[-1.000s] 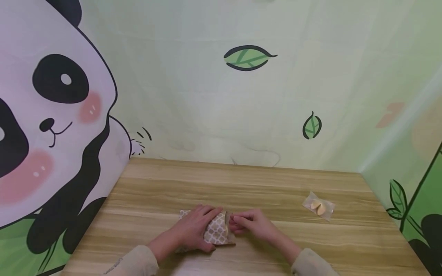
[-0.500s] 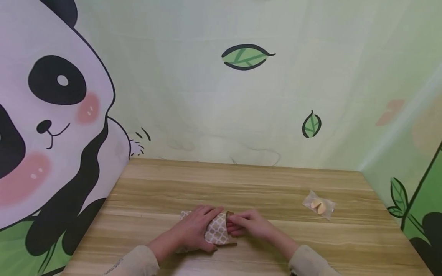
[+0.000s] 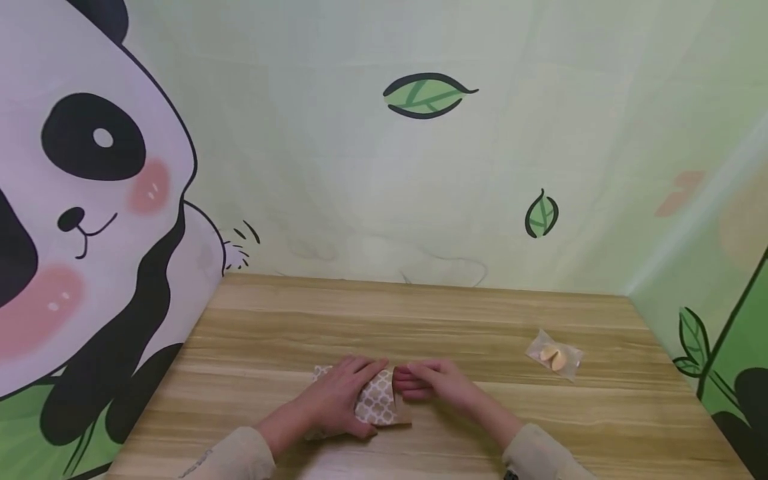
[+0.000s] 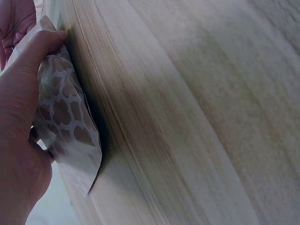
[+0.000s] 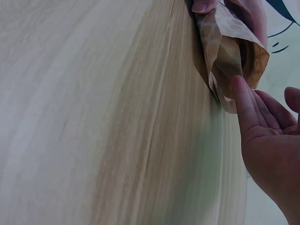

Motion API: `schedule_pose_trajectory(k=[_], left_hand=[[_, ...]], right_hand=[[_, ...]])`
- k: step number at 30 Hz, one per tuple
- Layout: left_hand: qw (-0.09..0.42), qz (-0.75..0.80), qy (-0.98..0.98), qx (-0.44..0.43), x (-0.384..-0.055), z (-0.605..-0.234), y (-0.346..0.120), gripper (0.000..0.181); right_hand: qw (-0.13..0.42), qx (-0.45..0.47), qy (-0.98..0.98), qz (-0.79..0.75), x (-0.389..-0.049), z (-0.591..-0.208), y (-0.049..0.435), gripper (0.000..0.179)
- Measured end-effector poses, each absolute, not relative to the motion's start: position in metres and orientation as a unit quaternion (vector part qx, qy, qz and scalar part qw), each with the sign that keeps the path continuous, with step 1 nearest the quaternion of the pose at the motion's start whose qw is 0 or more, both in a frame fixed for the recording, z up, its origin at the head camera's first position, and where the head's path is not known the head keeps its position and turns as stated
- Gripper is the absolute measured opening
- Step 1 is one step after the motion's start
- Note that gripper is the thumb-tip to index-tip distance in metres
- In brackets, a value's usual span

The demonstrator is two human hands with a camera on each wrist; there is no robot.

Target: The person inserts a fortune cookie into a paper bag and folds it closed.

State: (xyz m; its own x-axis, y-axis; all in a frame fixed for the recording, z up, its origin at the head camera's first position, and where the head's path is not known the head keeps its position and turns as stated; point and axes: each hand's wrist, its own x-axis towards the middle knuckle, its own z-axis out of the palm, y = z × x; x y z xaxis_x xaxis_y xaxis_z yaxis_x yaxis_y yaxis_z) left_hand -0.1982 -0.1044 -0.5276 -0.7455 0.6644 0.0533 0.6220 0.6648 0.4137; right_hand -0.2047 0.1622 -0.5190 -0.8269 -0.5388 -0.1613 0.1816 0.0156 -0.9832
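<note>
A small brown paper bag with a white lattice pattern [image 3: 377, 400] lies on the wooden table, its mouth facing right. My left hand [image 3: 339, 400] grips the bag from above, with the thumb along the near edge. In the left wrist view, the thumb [image 4: 49, 41] presses the bag's printed side. At the mouth is my right hand [image 3: 441, 383], its fingers extended and held close together. The right wrist view shows the mouth of the paper bag [image 5: 227, 56] gaping, its plain brown inside visible. The index fingertip of the right hand [image 5: 267, 122] overlaps the mouth's rim; contact is hard to tell.
Toward the back right of the table [image 3: 288, 313] lies a fortune cookie in a clear wrapper [image 3: 555, 357]. A cloth backdrop [image 3: 330, 167] with a panda and leaves rises behind the table.
My right hand has gone from a pinching pose at the bag's mouth to straighter fingers. The mouth's rim has shifted shape slightly. My left hand keeps its grip in the same place.
</note>
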Motion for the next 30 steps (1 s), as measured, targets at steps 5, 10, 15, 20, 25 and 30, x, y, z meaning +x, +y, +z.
schedule_pose_trajectory(k=[5, 10, 15, 20, 25, 30], left_hand=[[0.052, 0.206, 0.911, 0.353, -0.199, -0.529, -0.104, 0.115], [0.052, 0.207, 0.912, 0.351, -0.199, -0.531, -0.104, 0.116], [0.044, 0.205, 0.911, 0.356, -0.199, -0.531, -0.105, 0.116], [0.038, 0.206, 0.91, 0.357, -0.198, -0.529, -0.107, 0.116], [0.038, 0.207, 0.91, 0.358, -0.198, -0.528, -0.11, 0.115], [0.046, 0.201, 0.911, 0.357, -0.198, -0.528, -0.109, 0.116]], right_hand=[[0.268, -0.12, 0.652, -0.699, -0.205, -0.518, 0.159, 0.049], [0.259, -0.134, 0.67, -0.682, -0.206, -0.514, 0.167, 0.049], [0.238, -0.135, 0.707, -0.652, -0.207, -0.508, 0.189, 0.052], [0.219, -0.144, 0.747, -0.611, -0.208, -0.494, 0.224, 0.056], [0.199, -0.142, 0.791, -0.561, -0.209, -0.471, 0.267, 0.059], [0.133, -0.149, 0.861, -0.467, -0.209, -0.452, 0.308, 0.053]])
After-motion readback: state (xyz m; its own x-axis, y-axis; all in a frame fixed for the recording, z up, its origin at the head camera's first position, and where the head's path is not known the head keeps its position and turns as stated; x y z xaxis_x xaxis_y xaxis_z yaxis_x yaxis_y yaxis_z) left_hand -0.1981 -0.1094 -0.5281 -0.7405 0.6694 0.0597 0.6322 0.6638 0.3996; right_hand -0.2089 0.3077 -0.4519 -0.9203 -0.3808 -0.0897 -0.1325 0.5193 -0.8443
